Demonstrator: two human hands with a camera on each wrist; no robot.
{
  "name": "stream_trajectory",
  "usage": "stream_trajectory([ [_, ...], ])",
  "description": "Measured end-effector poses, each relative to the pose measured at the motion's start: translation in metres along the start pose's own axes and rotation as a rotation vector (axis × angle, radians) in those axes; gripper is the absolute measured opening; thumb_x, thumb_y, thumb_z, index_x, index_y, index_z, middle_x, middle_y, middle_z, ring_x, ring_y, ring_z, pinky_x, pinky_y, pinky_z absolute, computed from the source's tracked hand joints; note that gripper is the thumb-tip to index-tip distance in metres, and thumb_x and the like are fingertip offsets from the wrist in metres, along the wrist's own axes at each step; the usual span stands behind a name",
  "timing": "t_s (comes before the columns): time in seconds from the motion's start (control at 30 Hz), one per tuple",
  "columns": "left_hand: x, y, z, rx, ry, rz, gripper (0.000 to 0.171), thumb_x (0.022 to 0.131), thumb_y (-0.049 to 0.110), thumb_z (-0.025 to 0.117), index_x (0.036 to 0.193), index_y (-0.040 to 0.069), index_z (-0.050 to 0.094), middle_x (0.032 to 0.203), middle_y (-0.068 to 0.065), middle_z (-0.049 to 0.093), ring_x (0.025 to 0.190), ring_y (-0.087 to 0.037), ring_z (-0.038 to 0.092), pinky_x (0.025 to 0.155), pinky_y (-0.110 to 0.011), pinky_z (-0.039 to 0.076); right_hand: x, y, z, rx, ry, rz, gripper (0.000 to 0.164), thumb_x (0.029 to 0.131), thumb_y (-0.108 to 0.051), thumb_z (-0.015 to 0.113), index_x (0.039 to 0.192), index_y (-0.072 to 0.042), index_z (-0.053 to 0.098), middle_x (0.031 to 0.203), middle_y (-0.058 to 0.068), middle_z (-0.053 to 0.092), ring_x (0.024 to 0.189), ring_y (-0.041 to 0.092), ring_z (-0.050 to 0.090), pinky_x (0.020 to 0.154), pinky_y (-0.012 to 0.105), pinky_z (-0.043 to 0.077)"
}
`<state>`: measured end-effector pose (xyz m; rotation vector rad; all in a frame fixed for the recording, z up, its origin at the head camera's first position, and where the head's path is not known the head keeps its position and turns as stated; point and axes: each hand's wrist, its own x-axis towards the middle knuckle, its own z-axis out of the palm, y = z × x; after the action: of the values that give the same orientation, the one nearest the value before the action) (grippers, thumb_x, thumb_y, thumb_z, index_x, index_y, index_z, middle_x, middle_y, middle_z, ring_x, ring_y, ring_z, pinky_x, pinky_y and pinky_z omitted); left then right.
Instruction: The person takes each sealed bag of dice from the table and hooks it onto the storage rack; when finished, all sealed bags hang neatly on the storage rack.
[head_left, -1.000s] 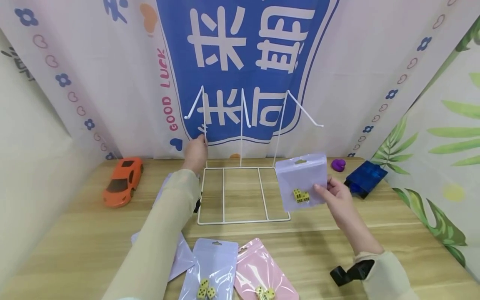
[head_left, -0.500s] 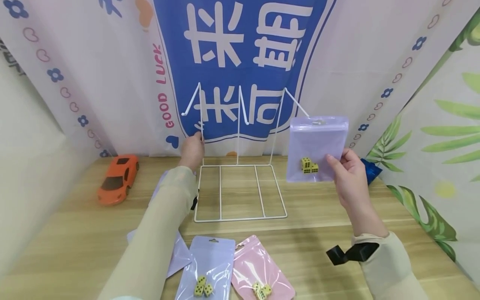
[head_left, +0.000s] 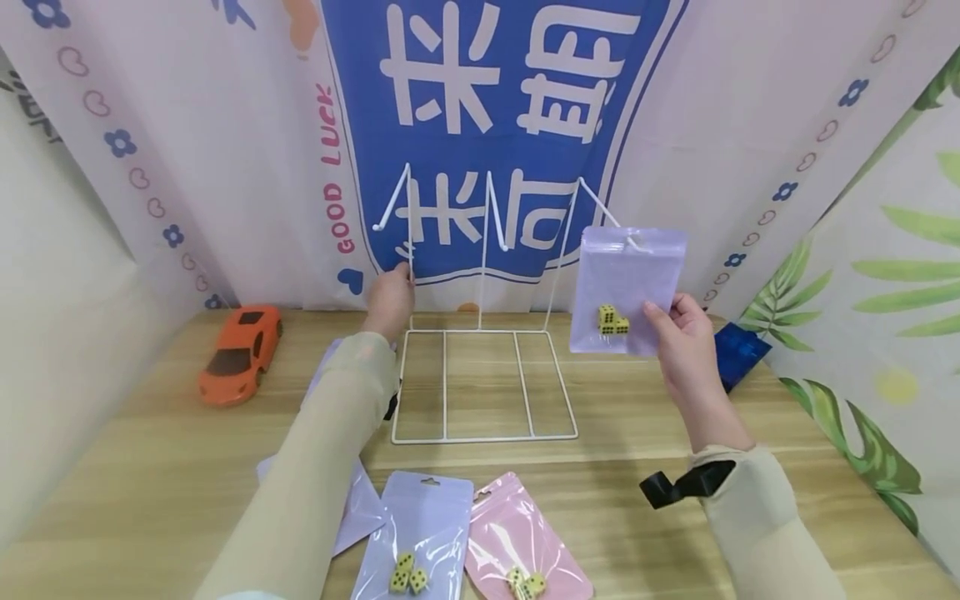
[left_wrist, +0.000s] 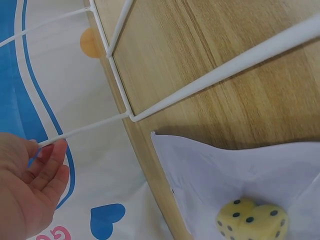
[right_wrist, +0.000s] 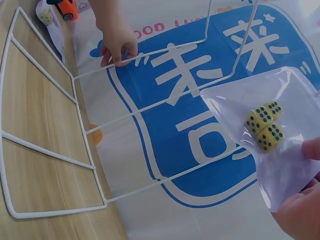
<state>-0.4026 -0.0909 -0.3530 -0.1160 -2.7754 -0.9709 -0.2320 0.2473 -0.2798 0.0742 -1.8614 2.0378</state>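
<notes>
A white wire rack [head_left: 486, 439] with three hooked uprights stands on the wooden table. My left hand [head_left: 390, 302] pinches its left upright, as the left wrist view [left_wrist: 35, 180] also shows. My right hand [head_left: 688, 346] pinches the lower right edge of a light purple zip bag [head_left: 622, 279] between thumb and fingers. Several yellow dice [head_left: 611, 320] show through its front. The bag hangs upright at the right hook [head_left: 600, 202], and the hook's tip shows at the bag's hanging hole. In the right wrist view, the bag [right_wrist: 295, 95] hides the hook's end.
Near the front edge lie a second purple bag [head_left: 427, 517] and a pink bag [head_left: 517, 533], both with dice. More purple bags [head_left: 363, 512] lie partly under my left forearm. An orange toy car [head_left: 242, 354] stands at left, a dark blue shiny object [head_left: 738, 354] at right. A printed curtain [head_left: 697, 125] hangs behind.
My right hand has lifted the purple bag up and to the right, bringing its hanging hole to the right hook's tip. The left hand has kept its hold on the upright.
</notes>
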Motion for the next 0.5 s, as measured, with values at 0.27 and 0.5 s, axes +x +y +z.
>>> stream_trajectory([
  [0.27,0.001,-0.002,0.001,-0.013,0.011,0.004,0.018,0.097,0.012,0.042,0.109,0.004,0.051,0.092,-0.012,0.058,0.08,-0.026,0.054,0.07,-0.036,0.048,0.028,0.007,0.01,-0.099,0.047,0.046,0.006,0.092,-0.009,0.052,0.098,-0.01,0.05,0.103,0.002,0.055,0.102,0.016,0.051,0.089,0.026,0.042],
  [0.5,-0.001,0.0,0.001,-0.012,0.008,-0.019,0.018,0.098,0.013,0.04,0.11,0.005,0.05,0.091,-0.011,0.057,0.078,-0.025,0.053,0.068,-0.035,0.047,0.053,0.01,0.016,-0.244,0.072,0.038,0.007,0.092,-0.012,0.053,0.095,-0.009,0.049,0.096,0.002,0.055,0.091,0.012,0.053,0.084,0.028,0.044],
])
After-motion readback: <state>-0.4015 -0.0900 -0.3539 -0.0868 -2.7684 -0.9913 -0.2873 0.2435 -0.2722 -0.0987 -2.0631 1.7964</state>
